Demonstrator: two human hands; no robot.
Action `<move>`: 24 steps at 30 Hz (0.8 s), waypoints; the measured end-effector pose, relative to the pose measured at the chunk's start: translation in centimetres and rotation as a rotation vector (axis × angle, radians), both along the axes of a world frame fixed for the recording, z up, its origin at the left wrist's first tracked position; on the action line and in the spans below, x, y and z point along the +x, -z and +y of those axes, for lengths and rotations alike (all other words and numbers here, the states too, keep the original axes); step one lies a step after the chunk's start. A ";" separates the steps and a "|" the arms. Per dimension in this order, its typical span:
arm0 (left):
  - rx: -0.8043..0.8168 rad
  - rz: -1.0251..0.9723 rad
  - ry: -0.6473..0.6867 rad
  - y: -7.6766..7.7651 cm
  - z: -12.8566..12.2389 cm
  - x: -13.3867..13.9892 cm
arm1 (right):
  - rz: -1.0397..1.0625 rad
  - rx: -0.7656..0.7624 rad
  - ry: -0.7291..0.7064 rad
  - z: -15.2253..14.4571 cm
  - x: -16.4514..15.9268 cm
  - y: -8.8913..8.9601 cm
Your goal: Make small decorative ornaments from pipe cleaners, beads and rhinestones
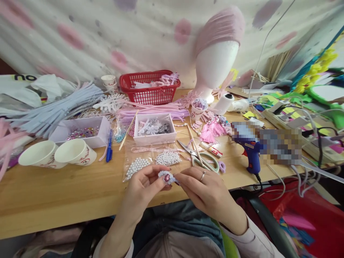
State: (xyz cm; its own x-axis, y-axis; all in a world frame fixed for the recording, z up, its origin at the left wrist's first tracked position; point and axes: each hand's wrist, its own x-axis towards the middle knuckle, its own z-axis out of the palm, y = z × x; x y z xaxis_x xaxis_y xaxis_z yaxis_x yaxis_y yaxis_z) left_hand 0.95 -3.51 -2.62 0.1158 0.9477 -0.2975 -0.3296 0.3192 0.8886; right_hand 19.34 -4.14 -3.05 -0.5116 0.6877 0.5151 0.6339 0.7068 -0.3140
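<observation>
Close to the table's front edge, my left hand (145,188) pinches a small pale-blue pipe-cleaner ornament (162,173) between thumb and fingers. A shiny purple gem (167,177) sits on its face. From the other side, the closed fingers of my right hand (205,188) grip the ornament's right end; the fingertips partly cover it. Just beyond my hands lies a clear bag with white pearl beads (168,158). Scissors with pale green handles (211,163) rest past my right hand, beside a wooden stick.
A blue hot glue gun (252,156) stands at right, near a power strip (292,129) and cables. Paper cups (76,154), a blue pen (109,147) and white boxes (155,138) lie left to middle. Behind are a red basket (150,95) and a foam head (216,68).
</observation>
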 end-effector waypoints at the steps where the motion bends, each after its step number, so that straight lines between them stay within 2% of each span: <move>1: -0.006 -0.011 0.012 -0.2 -0.1 -0.1 | -0.006 0.030 -0.020 0.0 0.0 -0.1; 8: -0.009 -0.034 0.132 0.1 0.0 -1.2 | -0.059 0.075 -0.067 -0.1 0.3 -0.2; 12: -0.006 0.014 0.097 0.1 -0.2 -0.9 | -0.088 0.104 -0.101 -0.1 0.4 -0.3; 16: 0.145 0.149 0.135 0.0 -0.3 -0.8 | -0.067 0.020 -0.142 0.0 0.5 -0.7; 18: 0.312 0.281 0.167 0.0 -0.1 -1.1 | 0.027 -0.093 -0.151 0.0 0.6 -0.7; 20: 0.578 0.449 0.200 0.0 0.1 -1.5 | 0.187 -0.295 -0.166 0.0 0.6 -0.5; 21: 0.737 0.525 0.222 0.0 0.3 -1.7 | 0.297 -0.444 -0.175 0.0 0.5 -0.3; 24: 1.141 0.648 0.284 -0.1 0.6 -2.1 | 0.690 -1.020 -0.193 0.1 0.1 0.9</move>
